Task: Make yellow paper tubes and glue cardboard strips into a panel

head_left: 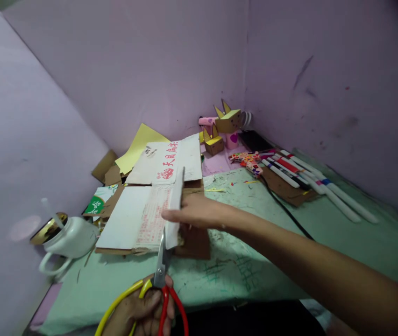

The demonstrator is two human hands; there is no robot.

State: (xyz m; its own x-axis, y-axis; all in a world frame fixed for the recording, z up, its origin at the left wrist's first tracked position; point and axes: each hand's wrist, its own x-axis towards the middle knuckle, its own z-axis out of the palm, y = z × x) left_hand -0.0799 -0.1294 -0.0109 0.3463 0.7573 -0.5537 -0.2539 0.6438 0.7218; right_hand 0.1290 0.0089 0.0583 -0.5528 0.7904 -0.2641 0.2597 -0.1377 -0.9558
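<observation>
Near the bottom, my left hand (143, 305) is wrapped round the handles of scissors (160, 269), one handle yellow and one red. The blades point up at the lower end of a raised white cardboard flap (175, 214). My right hand (194, 211) reaches in from the right and pinches that flap, thumb on its near face, with other fingers hidden behind it. The flap belongs to or lies against white printed cardboard (129, 214) with red writing; which one is unclear. Another white printed piece (157, 163) lies behind.
A white mug (76, 238) with a straw stands at the left, by yellow paper (139, 147) and cardboard scraps. Small cardboard boxes with pointed ears (214, 145) stand at the back. Markers (290, 168), a phone (254, 140) and a black cable (286, 210) lie to the right.
</observation>
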